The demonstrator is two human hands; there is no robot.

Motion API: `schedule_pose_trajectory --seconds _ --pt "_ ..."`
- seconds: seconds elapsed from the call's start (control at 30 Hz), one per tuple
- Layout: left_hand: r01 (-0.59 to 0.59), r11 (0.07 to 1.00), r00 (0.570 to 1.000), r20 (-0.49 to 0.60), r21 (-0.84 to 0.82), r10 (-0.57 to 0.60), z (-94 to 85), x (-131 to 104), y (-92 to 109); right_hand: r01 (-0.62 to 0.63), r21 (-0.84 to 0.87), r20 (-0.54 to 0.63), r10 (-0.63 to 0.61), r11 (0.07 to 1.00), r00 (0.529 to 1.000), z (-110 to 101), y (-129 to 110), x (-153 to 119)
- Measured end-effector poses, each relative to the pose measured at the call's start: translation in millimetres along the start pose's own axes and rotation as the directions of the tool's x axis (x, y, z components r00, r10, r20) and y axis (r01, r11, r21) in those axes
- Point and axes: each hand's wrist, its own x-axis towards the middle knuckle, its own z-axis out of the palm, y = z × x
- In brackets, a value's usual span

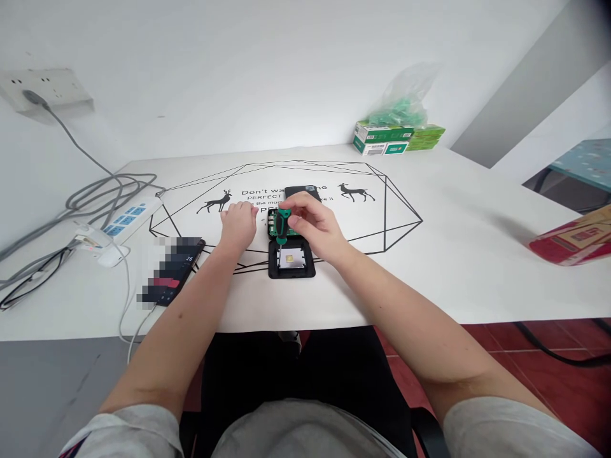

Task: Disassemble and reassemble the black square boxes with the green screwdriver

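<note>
My right hand point(317, 224) is closed around the green and black handle of a screwdriver point(282, 224). The shaft points down, its tip at the left side of a black case half point(292, 275) that holds a silver plate point(296, 257) with a small gold-coloured square. Directly behind it lies another black case part with a green circuit board point(273, 228), partly covered by my right hand and the screwdriver. To the left, my left hand point(238, 226) rests on the table with curled fingers; its inside is hidden. Beyond the right hand lies a black phone-like object point(300, 189), partly covered.
A phone point(179, 273) with a cable lies left of my left forearm. A power strip point(131, 219), grey cables point(90, 197) and glasses point(35, 280) are farther left. Green and white boxes point(383, 137) under a plastic bag point(405, 102) stand back right. A red package point(573, 238) is at right.
</note>
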Motion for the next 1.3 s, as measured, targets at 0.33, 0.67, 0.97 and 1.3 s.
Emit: schedule_pose_trajectory --seconds 0.33,0.67,0.97,1.3 --pt "-0.138 0.921 0.99 -0.053 -0.365 0.128 -3.0 -9.1 2.3 -0.06 0.155 -0.029 0.065 0.986 0.997 0.9 4.3 0.2" --pt "-0.079 0.871 0.995 0.021 -0.486 0.102 -9.1 -13.9 5.3 -0.055 0.089 -0.088 0.063 0.994 0.994 7.9 11.5 -4.5" --pt "-0.175 0.87 0.983 -0.035 -0.462 0.179 -9.0 -13.7 5.8 0.083 -0.032 0.016 -0.082 0.996 0.996 3.5 1.0 -2.4" --pt "-0.232 0.836 0.96 0.02 -0.497 0.278 -9.1 -16.8 7.9 -0.058 -0.037 -0.048 0.056 0.998 0.997 3.8 4.8 -3.0"
